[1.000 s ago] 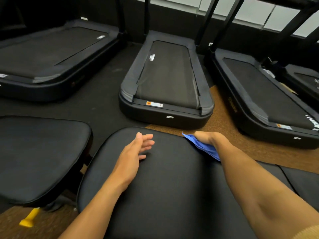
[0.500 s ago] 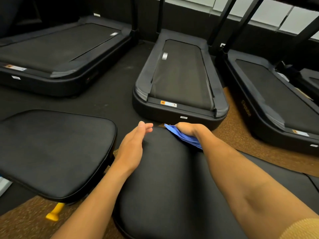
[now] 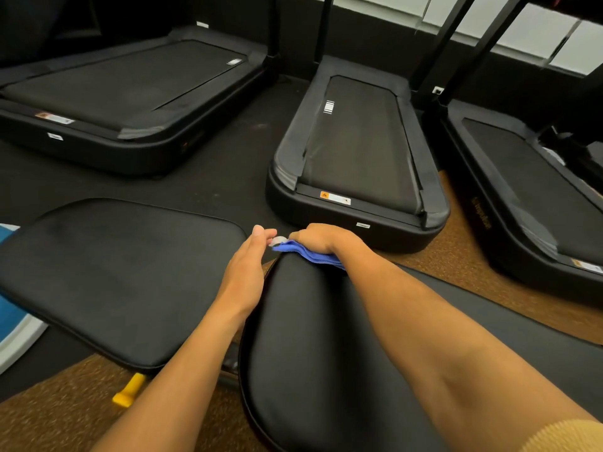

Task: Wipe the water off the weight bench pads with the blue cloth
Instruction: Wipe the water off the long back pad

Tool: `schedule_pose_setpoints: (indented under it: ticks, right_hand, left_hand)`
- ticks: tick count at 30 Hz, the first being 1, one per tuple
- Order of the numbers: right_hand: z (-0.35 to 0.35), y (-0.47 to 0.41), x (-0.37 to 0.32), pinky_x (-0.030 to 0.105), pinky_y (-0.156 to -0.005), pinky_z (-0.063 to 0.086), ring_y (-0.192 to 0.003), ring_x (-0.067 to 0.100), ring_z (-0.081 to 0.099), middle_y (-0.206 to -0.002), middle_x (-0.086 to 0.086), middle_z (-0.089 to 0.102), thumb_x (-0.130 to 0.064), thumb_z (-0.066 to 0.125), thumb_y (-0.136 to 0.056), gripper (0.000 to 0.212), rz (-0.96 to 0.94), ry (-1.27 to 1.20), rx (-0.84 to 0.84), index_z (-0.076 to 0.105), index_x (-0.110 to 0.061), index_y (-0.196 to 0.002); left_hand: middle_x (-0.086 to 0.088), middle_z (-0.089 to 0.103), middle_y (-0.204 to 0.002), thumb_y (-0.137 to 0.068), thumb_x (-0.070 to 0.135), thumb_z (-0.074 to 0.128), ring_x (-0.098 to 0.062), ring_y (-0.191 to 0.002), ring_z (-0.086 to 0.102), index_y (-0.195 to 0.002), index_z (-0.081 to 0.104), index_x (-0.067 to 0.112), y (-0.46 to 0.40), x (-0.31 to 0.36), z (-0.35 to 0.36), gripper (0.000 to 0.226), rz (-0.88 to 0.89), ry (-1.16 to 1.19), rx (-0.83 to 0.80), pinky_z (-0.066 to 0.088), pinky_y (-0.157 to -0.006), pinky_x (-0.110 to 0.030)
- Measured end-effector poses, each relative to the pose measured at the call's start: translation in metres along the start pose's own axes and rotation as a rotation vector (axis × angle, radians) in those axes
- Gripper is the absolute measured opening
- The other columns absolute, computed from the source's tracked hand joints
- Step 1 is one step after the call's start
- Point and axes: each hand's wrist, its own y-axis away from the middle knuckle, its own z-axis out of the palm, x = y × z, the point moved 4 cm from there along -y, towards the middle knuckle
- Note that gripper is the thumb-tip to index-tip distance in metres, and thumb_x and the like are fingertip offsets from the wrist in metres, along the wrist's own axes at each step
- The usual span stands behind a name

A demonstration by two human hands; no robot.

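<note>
A black bench pad (image 3: 313, 347) runs from the bottom of the view up to its rounded far end at the centre. My right hand (image 3: 321, 238) presses the bunched blue cloth (image 3: 310, 254) onto that far end, fingers curled over it. My left hand (image 3: 248, 262) rests flat along the pad's left edge, fingers straight and reaching to the cloth's tip. A second black pad (image 3: 124, 272) lies to the left, lower and apart from both hands. No water drops can be made out on either pad.
Three black treadmills stand beyond the pads: far left (image 3: 130, 93), centre (image 3: 355, 158), right (image 3: 528, 197). A yellow knob (image 3: 129, 394) sticks out under the left pad. Brown speckled floor (image 3: 456, 256) and black mats surround the bench. A blue and white object (image 3: 13, 318) sits at the left edge.
My right hand has swept the cloth leftward along the pad's far end to its tip. My left hand slid from the pad's top to its left edge. My view swung to the left.
</note>
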Motion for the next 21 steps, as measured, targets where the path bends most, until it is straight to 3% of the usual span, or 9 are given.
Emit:
schedule_pose_setpoints:
  ticks: [3,6,10,13,21]
  right_hand:
    - [0.004,0.001,-0.013,0.037,-0.076,0.044,-0.089,0.021,0.062,-0.094,0.002,0.065,-0.058,0.047,-0.089,0.041,-0.019,0.121,0.016,0.067,-0.023,-0.086]
    - [0.005,0.002,-0.013,0.038,-0.076,0.045,-0.089,0.021,0.062,-0.097,0.002,0.066,-0.066,0.045,-0.086,0.048,-0.018,0.176,0.047,0.068,-0.024,-0.090]
    - [0.005,0.004,-0.014,0.042,-0.087,0.050,-0.091,0.022,0.063,-0.099,0.002,0.066,-0.068,0.042,-0.086,0.053,-0.033,0.227,0.076,0.068,-0.023,-0.096]
    - [0.007,0.009,-0.019,0.044,-0.091,0.050,-0.094,0.022,0.063,-0.102,0.002,0.066,-0.066,0.041,-0.089,0.054,-0.055,0.276,0.073,0.069,-0.021,-0.102]
    - [0.022,0.017,-0.047,0.039,-0.083,0.049,-0.092,0.021,0.061,-0.099,0.000,0.063,-0.067,0.043,-0.087,0.047,-0.150,0.517,0.036,0.063,-0.026,-0.097]
  left_hand:
    - [0.015,0.054,-0.141,-0.090,0.074,0.029,-0.004,-0.134,0.044,-0.122,0.061,0.045,0.000,0.000,-0.009,0.053,0.004,0.049,0.019,0.030,-0.112,-0.031]
    - [0.013,0.053,-0.142,-0.098,0.068,0.028,-0.004,-0.132,0.043,-0.125,0.059,0.044,0.000,0.001,-0.009,0.048,-0.008,0.057,0.012,0.029,-0.105,-0.026]
    - [0.015,0.057,-0.133,-0.102,0.062,0.027,0.003,-0.118,0.051,-0.130,0.060,0.038,0.002,0.002,-0.007,0.050,-0.023,0.041,0.011,0.033,-0.086,-0.013]
    - [0.015,0.059,-0.130,-0.103,0.060,0.027,0.008,-0.115,0.052,-0.133,0.060,0.031,0.002,0.002,-0.007,0.053,-0.029,0.041,0.020,0.034,-0.083,-0.011]
    - [0.011,0.053,-0.147,-0.095,0.071,0.030,-0.004,-0.133,0.044,-0.139,0.058,0.031,0.004,0.005,-0.008,0.066,-0.028,0.062,0.030,0.030,-0.116,-0.036]
